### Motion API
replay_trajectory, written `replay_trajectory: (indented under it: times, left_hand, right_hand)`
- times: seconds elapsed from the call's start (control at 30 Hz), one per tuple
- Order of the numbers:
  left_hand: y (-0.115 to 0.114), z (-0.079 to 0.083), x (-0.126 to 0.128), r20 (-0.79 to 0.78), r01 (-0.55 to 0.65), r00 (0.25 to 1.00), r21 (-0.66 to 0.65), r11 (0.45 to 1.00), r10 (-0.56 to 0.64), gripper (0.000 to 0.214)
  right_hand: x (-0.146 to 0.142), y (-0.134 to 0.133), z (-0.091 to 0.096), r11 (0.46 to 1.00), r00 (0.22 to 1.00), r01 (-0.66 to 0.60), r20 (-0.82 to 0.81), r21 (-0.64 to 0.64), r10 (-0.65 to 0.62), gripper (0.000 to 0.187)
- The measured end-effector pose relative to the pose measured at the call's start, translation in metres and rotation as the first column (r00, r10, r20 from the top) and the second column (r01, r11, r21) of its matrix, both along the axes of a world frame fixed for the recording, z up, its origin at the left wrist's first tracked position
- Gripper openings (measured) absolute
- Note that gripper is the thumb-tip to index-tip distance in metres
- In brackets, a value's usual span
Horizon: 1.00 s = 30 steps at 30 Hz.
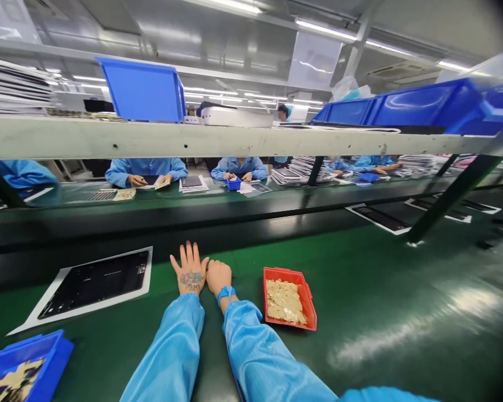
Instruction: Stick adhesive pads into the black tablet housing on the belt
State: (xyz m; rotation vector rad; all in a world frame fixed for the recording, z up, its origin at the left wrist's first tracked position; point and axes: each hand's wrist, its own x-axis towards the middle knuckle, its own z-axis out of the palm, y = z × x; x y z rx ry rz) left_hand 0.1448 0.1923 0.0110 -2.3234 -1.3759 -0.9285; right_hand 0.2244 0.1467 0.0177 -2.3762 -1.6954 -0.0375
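Note:
Both my arms, in blue sleeves, reach forward onto a green work surface [381, 290]. My left hand [190, 271] lies flat with fingers spread, holding nothing; it has a marking on its back. My right hand [218, 276] rests right beside it, touching it, curled into a loose fist, with a blue band at the wrist. Nothing shows in its fingers. A black panel on a white sheet [94, 283] lies to the left of my hands. A red tray [307, 296] of pale yellow pieces stands just right of my right hand.
A blue bin [42, 357] with yellowish pieces sits at the near left corner. A dark conveyor strip [234, 209] runs across beyond my hands. An overhead shelf [234, 139] carries blue bins [144, 92]. Across it, people in blue coats work at stacks of panels.

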Motion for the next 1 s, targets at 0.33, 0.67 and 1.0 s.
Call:
replay_trajectory:
  times: [0.33,0.67,1.0]
  left_hand:
    - [0.000,-0.006,-0.005,-0.010,0.034,0.999,-0.051,0.998,-0.034,0.057]
    - [-0.003,-0.011,-0.017,-0.073,0.117,0.990,-0.068,0.991,-0.122,0.057]
    - [-0.002,-0.019,-0.023,-0.070,0.113,0.991,-0.072,0.991,-0.118,0.058]
  right_hand:
    - [-0.001,0.004,-0.010,0.998,0.997,0.048,0.053,0.039,-0.050,0.022]
    - [-0.001,-0.006,-0.012,0.987,0.987,0.153,0.036,0.052,-0.155,0.021]
    - [0.000,-0.009,-0.014,0.986,0.985,0.168,0.049,-0.006,-0.167,0.025]
